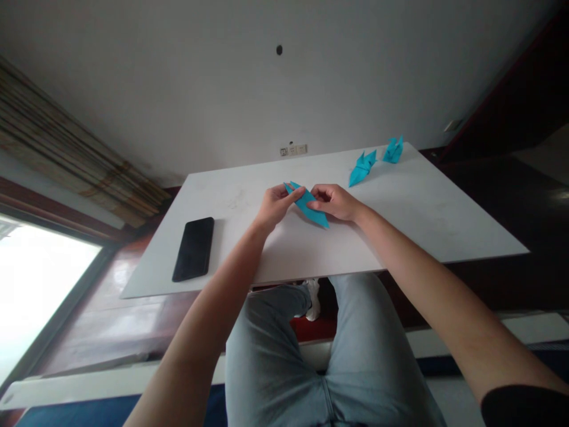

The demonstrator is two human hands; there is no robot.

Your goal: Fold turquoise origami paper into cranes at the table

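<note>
A seated person works at a white table. The left hand and right hand both pinch a folded blue paper piece, fingers closed on its upper end, while its lower tip points toward the near table edge. Two finished blue paper figures, one just beside the other, stand well apart at the far right corner. A black phone lies flat at the left
</note>
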